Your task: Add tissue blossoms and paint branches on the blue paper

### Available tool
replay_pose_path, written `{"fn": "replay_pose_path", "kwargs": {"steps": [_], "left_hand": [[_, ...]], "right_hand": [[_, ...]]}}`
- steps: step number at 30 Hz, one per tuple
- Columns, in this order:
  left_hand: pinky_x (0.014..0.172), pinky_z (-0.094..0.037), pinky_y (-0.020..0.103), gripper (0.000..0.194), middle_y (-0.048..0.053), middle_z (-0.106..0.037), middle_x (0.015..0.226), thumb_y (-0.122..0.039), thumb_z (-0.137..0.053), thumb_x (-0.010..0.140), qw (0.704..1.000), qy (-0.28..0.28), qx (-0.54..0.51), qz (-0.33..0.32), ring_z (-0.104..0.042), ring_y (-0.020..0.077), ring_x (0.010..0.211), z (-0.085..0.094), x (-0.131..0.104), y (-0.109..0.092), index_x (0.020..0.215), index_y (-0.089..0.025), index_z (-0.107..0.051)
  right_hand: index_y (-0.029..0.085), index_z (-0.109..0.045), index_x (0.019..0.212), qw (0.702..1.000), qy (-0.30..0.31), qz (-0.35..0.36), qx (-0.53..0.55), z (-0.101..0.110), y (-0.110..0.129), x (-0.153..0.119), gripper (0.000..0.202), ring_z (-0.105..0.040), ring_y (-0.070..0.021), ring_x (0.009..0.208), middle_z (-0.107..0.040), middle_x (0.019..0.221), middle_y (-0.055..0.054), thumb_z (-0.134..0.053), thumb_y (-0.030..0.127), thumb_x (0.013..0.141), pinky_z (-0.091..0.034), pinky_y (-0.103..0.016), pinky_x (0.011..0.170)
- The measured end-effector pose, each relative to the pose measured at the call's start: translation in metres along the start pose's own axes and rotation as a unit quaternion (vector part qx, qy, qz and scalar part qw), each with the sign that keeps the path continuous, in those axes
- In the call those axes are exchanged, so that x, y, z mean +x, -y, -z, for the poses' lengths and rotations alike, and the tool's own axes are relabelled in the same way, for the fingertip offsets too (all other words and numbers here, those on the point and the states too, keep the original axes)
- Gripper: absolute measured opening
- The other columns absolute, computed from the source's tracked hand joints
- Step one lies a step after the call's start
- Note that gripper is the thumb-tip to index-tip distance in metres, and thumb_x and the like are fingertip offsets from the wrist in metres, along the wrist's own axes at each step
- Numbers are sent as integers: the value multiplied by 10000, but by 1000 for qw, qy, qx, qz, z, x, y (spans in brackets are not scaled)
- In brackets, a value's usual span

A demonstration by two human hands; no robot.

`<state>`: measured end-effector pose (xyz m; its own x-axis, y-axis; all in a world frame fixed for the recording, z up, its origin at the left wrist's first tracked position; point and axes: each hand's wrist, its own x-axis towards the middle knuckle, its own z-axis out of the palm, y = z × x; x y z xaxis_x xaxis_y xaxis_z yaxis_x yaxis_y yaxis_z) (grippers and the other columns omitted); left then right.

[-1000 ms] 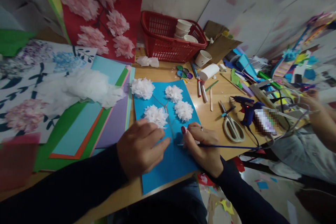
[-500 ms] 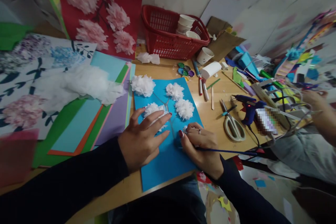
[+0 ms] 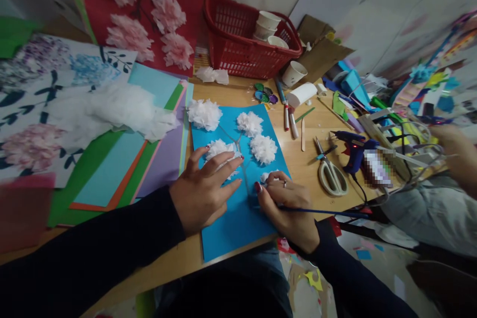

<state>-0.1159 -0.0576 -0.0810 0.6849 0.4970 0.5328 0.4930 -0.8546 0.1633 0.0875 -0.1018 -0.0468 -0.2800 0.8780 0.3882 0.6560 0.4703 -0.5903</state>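
Observation:
A blue sheet [image 3: 227, 231] lies on the wooden table, with several white ruffled paper flowers [image 3: 263, 149] on it and thin grey branch lines [image 3: 244, 174] between them. My left hand [image 3: 206, 186] rests over the sheet's left side, fingers spread, partly covering one flower. In my right hand [image 3: 286, 201] is a blue brush [image 3: 324, 212], its handle pointing right and its tip low near the bottom of the grey line. A further white flower is partly hidden behind my right hand.
Scissors [image 3: 333, 177] and a blue glue gun [image 3: 354, 151] lie to the right, near a person's arm [image 3: 454, 151]. Behind are markers [image 3: 292, 121], paint pots [image 3: 265, 93] and a red basket [image 3: 238, 52]. Coloured papers [image 3: 108, 174] and white tissue [image 3: 122, 109] are at the left.
The camera view has shifted slightly. My right hand and the brush are a little lower beside the grey line; my left hand keeps its place on the sheet.

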Motion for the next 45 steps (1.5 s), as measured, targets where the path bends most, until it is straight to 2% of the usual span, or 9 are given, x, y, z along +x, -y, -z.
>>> {"fn": "replay_pose_path", "kwargs": {"steps": [2, 8, 19, 25, 33, 38, 42, 45], "left_hand": [[1093, -153, 519, 279, 95, -566, 1357, -203, -611, 764, 1000, 3, 0, -2, -422, 270, 1278, 0, 0, 0, 1035, -216, -679], [1069, -180, 524, 269, 93, -585, 1337, -205, -610, 766, 1000, 13, -2, 3, -442, 273, 1258, 0, 1, 0, 1025, -220, -683], [1069, -198, 515, 289, 89, -607, 1299, -189, -595, 754, 1000, 8, -6, -4, -456, 275, 1236, 0, 1, 1, 1023, -206, -697], [1054, -226, 527, 304, 97, -615, 1289, -196, -588, 767, 1000, 15, -3, -8, -457, 283, 1232, 0, 1, 1, 1053, -207, -691], [1040, -238, 525, 278, 94, -615, 1298, -189, -587, 778, 1000, 22, -7, -5, -464, 278, 1233, 1, 1, 1, 1037, -208, -685], [1045, -254, 523, 299, 94, -620, 1286, -198, -592, 772, 1000, 27, -9, -7, -463, 279, 1233, 2, 2, 2, 1057, -202, -683], [1047, -241, 530, 299, 90, -620, 1282, -189, -581, 767, 1000, 29, -6, -8, -461, 278, 1238, 1, 2, 2, 1048, -203, -682], [1043, -240, 532, 303, 97, -621, 1277, -192, -587, 761, 1000, 29, -3, -12, -464, 286, 1229, 0, 1, 2, 1048, -204, -684]], "right_hand": [[179, -431, 489, 1000, -12, -8, 1, -2, -6, 6, 413, -355, -63, 441, -417, 466, 68, -565, 114, 874, -446, -304, 715], [180, -438, 477, 999, -36, -7, 0, -6, -12, 18, 433, -350, -63, 421, -425, 444, 65, -551, 131, 892, -424, -308, 679], [177, -379, 506, 999, 53, -9, 9, 6, 13, -19, 403, -268, -54, 433, -298, 458, 92, -536, 67, 860, -451, -293, 734], [179, -441, 485, 1000, 7, -14, -27, 1, 3, -5, 418, -360, -60, 433, -414, 452, 72, -547, 128, 887, -446, -311, 745], [179, -472, 479, 999, -29, -6, -40, -6, -10, 18, 431, -354, -60, 413, -443, 442, 71, -545, 153, 903, -437, -310, 719], [173, -456, 500, 999, 16, -29, -18, -1, -2, -2, 401, -364, -54, 428, -428, 455, 77, -559, 122, 884, -438, -316, 745], [177, -415, 521, 999, 43, -13, -17, 7, 12, -24, 381, -328, -51, 441, -353, 475, 89, -548, 64, 860, -453, -324, 789], [180, -377, 519, 999, 42, -12, -18, 11, 17, -27, 396, -297, -48, 429, -328, 472, 95, -541, 51, 856, -465, -323, 807]]}}
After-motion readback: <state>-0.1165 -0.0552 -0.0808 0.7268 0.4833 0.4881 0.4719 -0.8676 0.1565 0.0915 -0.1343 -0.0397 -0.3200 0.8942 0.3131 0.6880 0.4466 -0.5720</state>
